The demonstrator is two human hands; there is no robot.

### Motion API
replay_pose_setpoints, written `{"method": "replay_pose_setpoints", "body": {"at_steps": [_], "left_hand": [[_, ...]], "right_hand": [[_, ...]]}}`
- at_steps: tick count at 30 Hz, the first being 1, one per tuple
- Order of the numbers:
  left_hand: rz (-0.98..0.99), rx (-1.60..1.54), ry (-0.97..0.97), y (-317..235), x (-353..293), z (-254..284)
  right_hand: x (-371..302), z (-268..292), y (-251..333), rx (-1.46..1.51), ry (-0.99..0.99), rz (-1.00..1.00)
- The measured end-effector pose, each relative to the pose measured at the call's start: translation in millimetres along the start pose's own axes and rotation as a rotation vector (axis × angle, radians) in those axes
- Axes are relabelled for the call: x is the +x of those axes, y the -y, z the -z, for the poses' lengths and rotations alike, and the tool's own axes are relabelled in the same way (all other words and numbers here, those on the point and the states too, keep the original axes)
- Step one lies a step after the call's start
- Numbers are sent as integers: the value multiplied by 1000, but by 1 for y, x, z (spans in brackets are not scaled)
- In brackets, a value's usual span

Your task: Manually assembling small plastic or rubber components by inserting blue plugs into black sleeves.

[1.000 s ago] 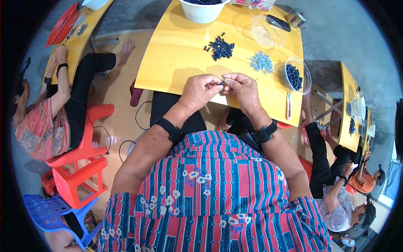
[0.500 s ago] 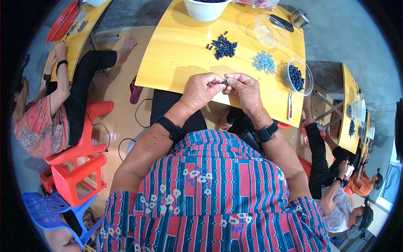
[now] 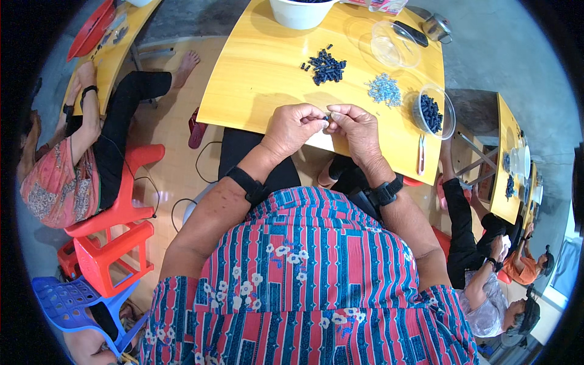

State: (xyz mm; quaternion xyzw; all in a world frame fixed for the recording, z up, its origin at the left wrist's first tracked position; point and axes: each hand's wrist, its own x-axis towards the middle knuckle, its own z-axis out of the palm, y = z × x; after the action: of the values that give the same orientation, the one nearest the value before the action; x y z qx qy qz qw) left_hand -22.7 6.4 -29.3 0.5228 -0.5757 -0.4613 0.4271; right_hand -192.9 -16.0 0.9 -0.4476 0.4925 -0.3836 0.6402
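Observation:
My left hand [image 3: 292,129] and my right hand [image 3: 358,131] meet just over the near edge of the yellow table [image 3: 243,91]. Thumb and forefinger of each are pinched together around a small dark piece [image 3: 326,119], mostly hidden by the fingertips. Beyond them lies a loose pile of short black cylindrical pieces [image 3: 327,68]. Right of that pile is a heap of tiny pale blue, clear-looking pieces [image 3: 384,90]. A clear round tub [image 3: 449,115] at the right edge holds more black pieces [image 3: 431,114].
A slim tool with a reddish-brown handle [image 3: 421,159] lies near the right corner. Farther back are a white bucket [image 3: 298,15], a clear round container [image 3: 395,45], a black oblong object [image 3: 410,33] and a metal mug [image 3: 436,28]. People sit at tables on both sides; red stools [image 3: 115,255] stand left.
Both hands keep their pinch in nearly the same place, with only slight finger movement. The table's things appear shifted very slightly to the right in the view.

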Motion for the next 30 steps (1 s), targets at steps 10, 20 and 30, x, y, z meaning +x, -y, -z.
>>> {"method": "replay_pose_setpoints", "body": {"at_steps": [10,20,30], "left_hand": [[1,-15,5,-3,1,3],[14,28,9,-6,1,4],[-6,-41,-5,-1,1,2]], "right_hand": [[1,-1,2,0,7,7],[2,2,-1,49,19,0],[3,1,-5,70,12,-5]]}}
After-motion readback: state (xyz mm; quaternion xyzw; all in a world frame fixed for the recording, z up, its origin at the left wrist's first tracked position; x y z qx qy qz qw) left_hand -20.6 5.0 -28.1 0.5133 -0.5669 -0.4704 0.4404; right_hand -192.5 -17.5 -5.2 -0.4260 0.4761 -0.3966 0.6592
